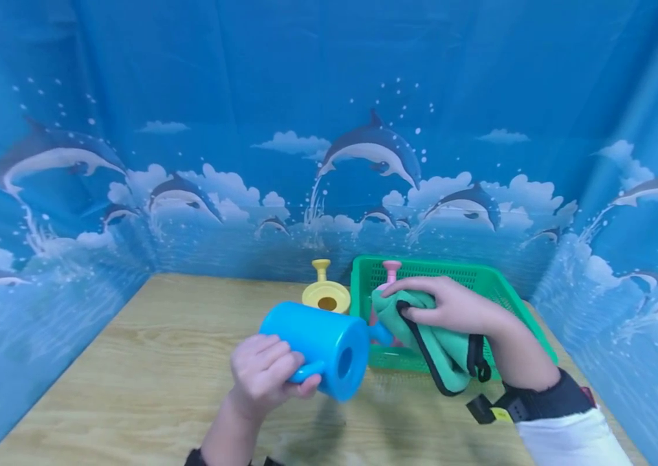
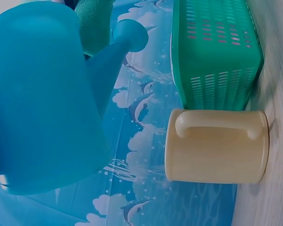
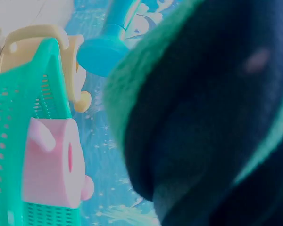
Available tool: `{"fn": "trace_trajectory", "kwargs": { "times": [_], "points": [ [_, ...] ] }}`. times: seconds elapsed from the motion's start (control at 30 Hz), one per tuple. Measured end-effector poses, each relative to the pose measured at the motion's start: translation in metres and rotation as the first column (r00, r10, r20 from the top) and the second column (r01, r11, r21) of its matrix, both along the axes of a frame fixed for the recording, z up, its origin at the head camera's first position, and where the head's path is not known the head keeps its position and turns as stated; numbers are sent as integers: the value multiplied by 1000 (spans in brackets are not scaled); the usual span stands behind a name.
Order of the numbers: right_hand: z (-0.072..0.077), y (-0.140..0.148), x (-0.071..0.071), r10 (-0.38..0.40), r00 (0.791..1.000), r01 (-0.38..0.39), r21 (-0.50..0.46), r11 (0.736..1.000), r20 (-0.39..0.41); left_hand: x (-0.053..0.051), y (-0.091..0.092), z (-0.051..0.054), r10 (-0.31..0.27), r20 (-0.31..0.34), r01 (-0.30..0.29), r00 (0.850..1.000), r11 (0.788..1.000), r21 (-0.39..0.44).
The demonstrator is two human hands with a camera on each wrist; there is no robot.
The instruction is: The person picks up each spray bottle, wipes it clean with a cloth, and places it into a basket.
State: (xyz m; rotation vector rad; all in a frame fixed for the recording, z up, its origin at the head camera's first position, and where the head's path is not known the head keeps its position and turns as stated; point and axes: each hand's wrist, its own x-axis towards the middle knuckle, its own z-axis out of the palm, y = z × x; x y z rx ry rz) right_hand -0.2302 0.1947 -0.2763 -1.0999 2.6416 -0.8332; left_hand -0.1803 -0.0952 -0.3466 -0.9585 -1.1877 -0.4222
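My left hand (image 1: 270,372) grips the handle of a blue watering can (image 1: 311,343), held tilted above the table with its spout toward the right. The can (image 2: 42,99) fills the left of the left wrist view. My right hand (image 1: 451,307) holds a green cloth (image 1: 436,343) with black edging, just right of the spout and over the front of the green basket. That cloth (image 3: 146,70) covers much of the right wrist view and hides the fingers there.
A green basket (image 1: 509,291) stands at the back right with a pink watering can (image 3: 49,165) in it. Left of the basket, a yellow watering can (image 1: 311,294) stands on the wooden table (image 1: 131,362). A blue dolphin-print curtain (image 1: 218,97) surrounds the table's back and sides.
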Motion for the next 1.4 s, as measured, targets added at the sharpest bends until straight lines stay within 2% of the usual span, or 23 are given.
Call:
{"fn": "trace_trajectory", "kwargs": {
  "times": [0.17, 0.33, 0.5, 0.77, 1.03, 1.4],
  "points": [
    [-18, 6, 3, -132, 991, 130, -94, 987, -15, -1, -1, -1, 8, 6, -8, 1000, 1000, 13],
    [-34, 9, 11, -230, 973, 228, -205, 952, 16, 0, 0, 3, 14, 6, -14, 1000, 1000, 18],
    [-46, 11, 18, -240, 970, 241, -285, 928, 41, 1, -1, 3, 19, 16, -19, 1000, 1000, 21],
    [-64, 17, 26, -278, 960, 268, -347, 899, 24, 0, -3, -2, 35, 40, -36, 999, 999, 23],
    [-77, 25, 37, -347, 936, 342, -366, 865, 54, -1, -4, -4, 49, 66, -52, 997, 998, 31],
    [-89, 35, 41, -389, 921, 372, -394, 840, 41, -4, -2, -6, 49, 59, -53, 997, 997, 59]
  ]
}}
